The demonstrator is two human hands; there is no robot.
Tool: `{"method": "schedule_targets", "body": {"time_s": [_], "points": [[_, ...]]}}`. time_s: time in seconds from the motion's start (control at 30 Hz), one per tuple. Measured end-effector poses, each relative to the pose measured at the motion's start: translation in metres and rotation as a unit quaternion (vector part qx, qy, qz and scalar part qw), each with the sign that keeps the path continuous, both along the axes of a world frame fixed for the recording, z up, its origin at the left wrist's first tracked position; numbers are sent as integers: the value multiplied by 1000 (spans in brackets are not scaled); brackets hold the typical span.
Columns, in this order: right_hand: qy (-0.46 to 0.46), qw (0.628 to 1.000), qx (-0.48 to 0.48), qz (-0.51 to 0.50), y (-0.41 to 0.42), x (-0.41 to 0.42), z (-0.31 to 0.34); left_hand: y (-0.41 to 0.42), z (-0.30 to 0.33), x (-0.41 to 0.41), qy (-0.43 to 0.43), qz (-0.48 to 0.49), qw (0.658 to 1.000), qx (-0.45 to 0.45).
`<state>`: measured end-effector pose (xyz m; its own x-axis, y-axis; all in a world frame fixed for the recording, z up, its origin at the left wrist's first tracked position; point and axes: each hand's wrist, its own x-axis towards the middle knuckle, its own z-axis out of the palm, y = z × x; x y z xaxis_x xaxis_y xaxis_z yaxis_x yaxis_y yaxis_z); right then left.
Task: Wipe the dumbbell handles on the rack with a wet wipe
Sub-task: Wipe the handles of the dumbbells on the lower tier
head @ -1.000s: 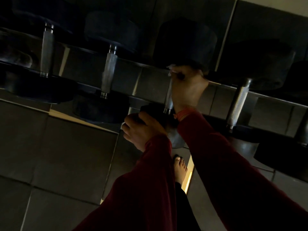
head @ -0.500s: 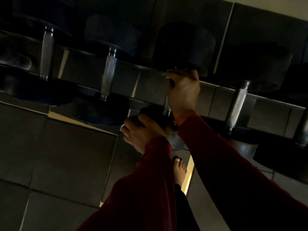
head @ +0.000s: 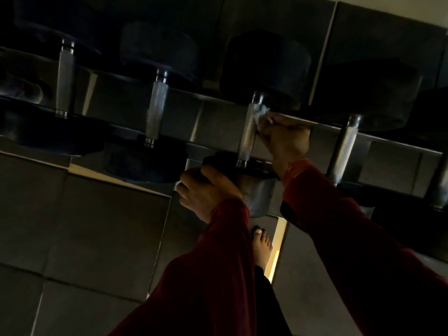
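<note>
Since half a second ago the right hand [head: 283, 139] is sitting off to the right side of the handle rather than wrapped over it, so the knurled metal handle [head: 249, 132] is now showing almost full length. Nearest the camera, two dark red sleeves [head: 213, 275] are reaching forward, with a bare foot [head: 261, 246] standing on the dark floor tiles [head: 84, 226] between them. Further out, the left hand [head: 206, 190] is curling its fingers around the near weight head [head: 244, 170] of the third dumbbell and gripping its edge. Beyond that, the right hand is pinching a crumpled white wet wipe [head: 260, 115] and pressing it against the upper right side of that handle, just below the far weight head [head: 266, 66]. Farther back and to the sides, neighbouring dumbbells are lying in a row on the rack [head: 388, 139], their handles at the left [head: 157, 110] and right [head: 344, 151] standing bare. Everything is dim, so finger detail around the wipe is hard to make out.
</note>
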<state>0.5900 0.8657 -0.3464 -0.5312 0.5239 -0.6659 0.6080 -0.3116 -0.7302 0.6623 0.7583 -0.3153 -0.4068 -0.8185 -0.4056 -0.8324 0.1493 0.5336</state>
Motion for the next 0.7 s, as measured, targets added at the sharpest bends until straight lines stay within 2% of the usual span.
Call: {"method": "schedule_targets", "body": {"time_s": [0.1, 0.2, 0.27, 0.37, 0.47, 0.57, 0.63, 0.7], "points": [[-82, 990, 13, 116, 9, 24, -10, 0, -2, 1, 13, -31, 999, -16], [-83, 976, 6, 200, 12, 33, -1, -1, -3, 1, 8, -10, 1000, -10], [-77, 979, 18, 187, 11, 27, 6, 0, -3, 2, 8, -6, 1000, -5], [-41, 997, 10, 67, 8, -1, 11, 0, -3, 1, 17, -8, 1000, -8], [17, 987, 137, 82, 9, -21, 11, -1, -5, 2, 15, -10, 1000, -17], [82, 946, 240, 204, 5, -1, 15, 0, -6, 2, 5, -4, 1000, -11], [130, 914, 248, 293, 2, 17, 13, -1, -6, 2, 5, -1, 1000, -10], [134, 864, 274, 401, 3, 29, 14, 0, -6, 2, 10, 0, 1000, -12]]}}
